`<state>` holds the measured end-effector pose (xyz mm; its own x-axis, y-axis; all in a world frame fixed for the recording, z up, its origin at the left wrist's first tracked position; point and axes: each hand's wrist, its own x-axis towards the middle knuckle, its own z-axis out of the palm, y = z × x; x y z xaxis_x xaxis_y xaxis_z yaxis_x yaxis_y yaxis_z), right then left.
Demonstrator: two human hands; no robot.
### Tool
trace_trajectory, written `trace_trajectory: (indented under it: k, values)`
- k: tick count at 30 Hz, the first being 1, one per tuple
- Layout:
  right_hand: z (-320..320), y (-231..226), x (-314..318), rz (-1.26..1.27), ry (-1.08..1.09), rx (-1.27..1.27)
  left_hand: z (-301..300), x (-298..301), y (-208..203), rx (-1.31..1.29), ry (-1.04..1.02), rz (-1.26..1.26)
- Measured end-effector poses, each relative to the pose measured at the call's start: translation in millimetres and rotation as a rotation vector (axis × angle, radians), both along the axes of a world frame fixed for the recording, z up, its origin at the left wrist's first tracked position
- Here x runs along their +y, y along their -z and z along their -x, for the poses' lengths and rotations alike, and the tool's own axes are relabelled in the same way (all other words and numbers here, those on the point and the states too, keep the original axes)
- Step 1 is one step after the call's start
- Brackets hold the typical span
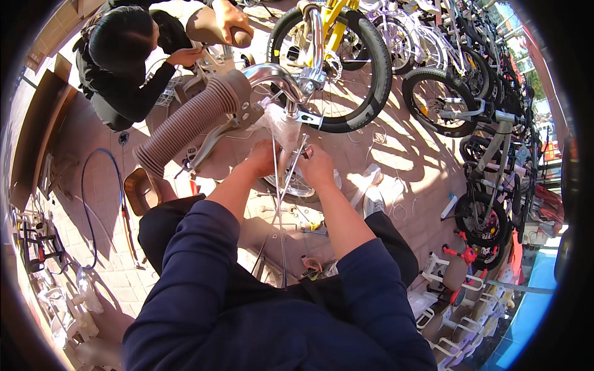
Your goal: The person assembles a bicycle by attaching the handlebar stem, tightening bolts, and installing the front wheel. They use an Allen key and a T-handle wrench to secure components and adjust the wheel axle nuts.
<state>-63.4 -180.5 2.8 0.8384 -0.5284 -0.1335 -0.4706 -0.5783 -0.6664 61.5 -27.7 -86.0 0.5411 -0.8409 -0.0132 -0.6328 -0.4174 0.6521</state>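
In front of me stands a part-wrapped bicycle with a chrome handlebar (270, 73), a brown ribbed grip (189, 123) and a brake lever (212, 143). Below the handlebar, film covers its pale tube (286, 128). My left hand (263, 158) is against the left side of this tube, its fingertips hidden. On the other side, my right hand (317, 166) has its fingers bent together beside thin metal rods (281, 213); a small dark thing shows at the fingertips, too small to name. A spoked wheel (297, 187) lies partly hidden beneath both hands.
At the upper left another person (124, 68) crouches over bicycle parts. A yellow bicycle (337, 31) stands ahead, with rows of bicycles (479, 93) to the right. Small parts and a yellow-handled tool (314, 226) lie on the paving, and a blue cable (85, 185) curves at left.
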Motion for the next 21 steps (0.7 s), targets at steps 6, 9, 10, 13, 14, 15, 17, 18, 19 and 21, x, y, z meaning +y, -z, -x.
trace_trajectory:
  k: [6, 9, 10, 13, 14, 15, 17, 18, 19, 21]
  values:
    - [-18, 12, -9, -0.46, 0.261, -0.01, -10, 0, -16, 0.064, 0.034, -0.078]
    - [-9, 28, -19, -0.595, 0.36, -0.045, -7, 2, -20, -0.012, 0.032, -0.117]
    - [-8, 15, -14, -0.699, 0.381, -0.054, -10, 6, -19, -0.017, 0.051, -0.159]
    - [8, 3, -23, -0.841, 0.443, -0.001, -2, 3, -33, 0.033, 0.054, -0.172]
    - [13, 7, -27, -0.862, 0.421, -0.005, 3, 4, -39, 0.059, 0.038, -0.163]
    - [15, 12, -30, -0.898, 0.424, -0.018, 8, 6, -34, 0.023, -0.026, -0.095]
    - [20, 18, -33, -0.975, 0.438, -0.055, 18, 7, -32, -0.055, -0.142, 0.04]
    - [24, 20, -35, -0.972, 0.436, -0.033, 25, 10, -31, -0.035, -0.304, 0.046]
    - [31, 21, -38, -0.998, 0.454, -0.04, 37, 11, -46, -0.008, -0.452, 0.052]
    - [38, 19, -42, -1.058, 0.47, -0.053, 61, 16, -56, 0.18, -0.677, 0.142]
